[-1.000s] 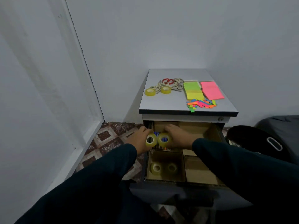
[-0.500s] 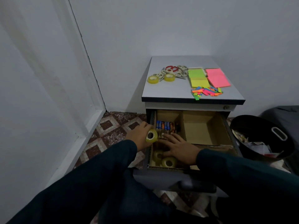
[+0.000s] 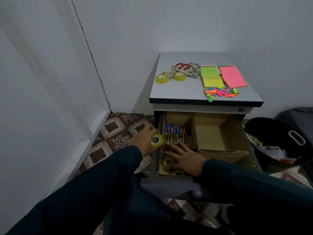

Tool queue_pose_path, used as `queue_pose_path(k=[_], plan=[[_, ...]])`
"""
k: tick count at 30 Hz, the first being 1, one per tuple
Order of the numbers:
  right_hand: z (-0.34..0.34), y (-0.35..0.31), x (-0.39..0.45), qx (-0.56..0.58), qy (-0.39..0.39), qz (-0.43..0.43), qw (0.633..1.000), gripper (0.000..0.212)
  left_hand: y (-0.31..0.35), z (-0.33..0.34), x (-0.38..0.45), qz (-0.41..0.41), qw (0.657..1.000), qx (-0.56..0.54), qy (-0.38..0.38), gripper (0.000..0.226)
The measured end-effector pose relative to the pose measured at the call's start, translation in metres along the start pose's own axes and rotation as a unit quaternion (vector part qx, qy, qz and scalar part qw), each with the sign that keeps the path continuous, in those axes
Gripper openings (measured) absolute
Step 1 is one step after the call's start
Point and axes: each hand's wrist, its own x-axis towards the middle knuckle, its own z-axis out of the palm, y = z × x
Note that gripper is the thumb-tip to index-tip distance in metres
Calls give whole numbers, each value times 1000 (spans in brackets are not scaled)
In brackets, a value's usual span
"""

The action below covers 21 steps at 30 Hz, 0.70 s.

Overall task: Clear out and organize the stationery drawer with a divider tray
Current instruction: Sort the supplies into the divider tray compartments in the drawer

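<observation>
Inside divider tray (image 3: 220,150) batteries (image 3: 175,134) and tape sorted; left hand (image 3: 144,141) fingers clamped on tape roll (image 3: 156,141), right hand (image 3: 186,158) flat; scissors (image 3: 183,69), sticky notes (image 3: 223,76) still on worktop (image 3: 177,92).

Plain room corner, home or small office; which is unclear. A pedestal cabinet (image 3: 205,99) stands against bare white walls (image 3: 169,22) on patterned floor tiles (image 3: 116,133), a waste bin (image 3: 277,143) just beside it.
</observation>
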Motion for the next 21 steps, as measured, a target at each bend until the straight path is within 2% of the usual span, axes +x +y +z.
queue_pose_path(k=[10,16,19,21], plan=[[4,0,-2,15,31,10,999,62,4,-1,-1,-17,999,-12,-32,61],[0,22,-22,119,136,32,983,49,10,-2,-3,-9,999,-43,-32,60],[3,35,-34,163,209,75,961,40,16,-2,-2,16,998,-62,-28,61],[4,41,-38,209,225,110,945,40,20,-2,-2,45,998,-40,-33,61]])
